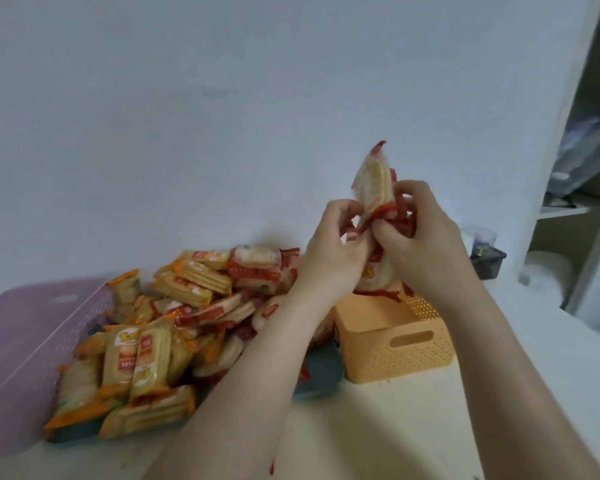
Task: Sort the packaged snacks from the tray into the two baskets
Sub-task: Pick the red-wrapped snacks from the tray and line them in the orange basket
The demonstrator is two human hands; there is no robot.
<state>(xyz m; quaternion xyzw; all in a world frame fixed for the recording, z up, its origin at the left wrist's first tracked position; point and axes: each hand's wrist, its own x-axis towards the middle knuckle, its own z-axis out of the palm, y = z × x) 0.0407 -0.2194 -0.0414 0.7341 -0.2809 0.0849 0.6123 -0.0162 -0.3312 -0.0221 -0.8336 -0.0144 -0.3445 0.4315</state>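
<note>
Pinching a bunch of red-edged snack packets [373, 185], the left hand [329, 261] and the right hand [430, 247] meet in the air above the orange basket [395, 341]. The fingers [409, 192] of both hands are curled and pressed onto the crimped red ends. One packet stands upright above the knuckles, and another hangs below the palms, just over the basket's far rim. How many packets are in the bunch cannot be told.

To the left of the orange basket a teal tray [321, 375] sits on the pale table [360, 427], heaped with a pile of packets [173, 323], orange-edged ones at the near left and red-edged ones further back. The left forearm crosses in front of the tray's right part and hides some of the pile. A pink basket [21, 327] stands touching the tray's left side. Far right, near the wall, there is a small dark container [487, 261], and beyond it a white shelf unit [568, 209].
</note>
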